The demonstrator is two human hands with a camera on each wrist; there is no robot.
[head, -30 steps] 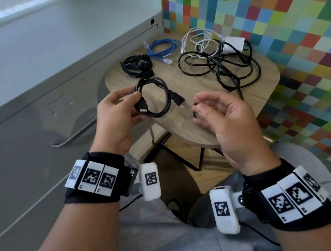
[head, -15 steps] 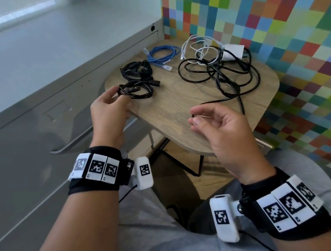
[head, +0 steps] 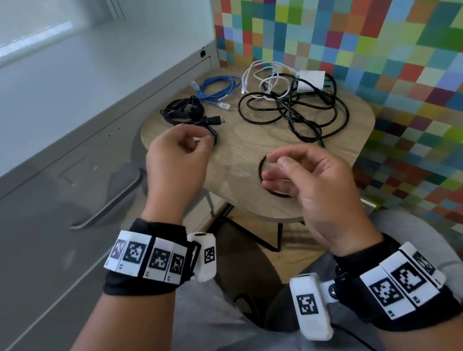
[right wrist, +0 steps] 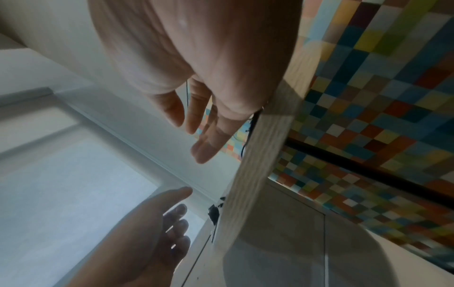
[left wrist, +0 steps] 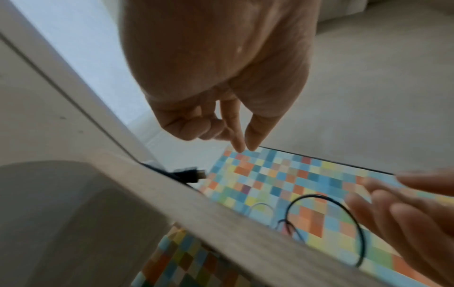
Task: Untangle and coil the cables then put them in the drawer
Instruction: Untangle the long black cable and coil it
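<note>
The thin black cable (head: 265, 167) trails from the tangled pile (head: 292, 107) on the bench (head: 250, 149) and loops at the right hand (head: 310, 176), whose grip pinches it. Left hand (head: 177, 156), nearer the coiled cable (head: 212, 132), hangs loosely curled, holding nothing.

No words or numbers can be read, only black-and-white square codes are seen on the wrist bands (head: 146, 257), tiny marks under them too blurred.

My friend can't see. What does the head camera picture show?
Two hands hover over a small wooden table: the right hand loops a thin black cable, the left hand holds nothing. Behind lie a coiled blue cable and tangled black cables.
</note>
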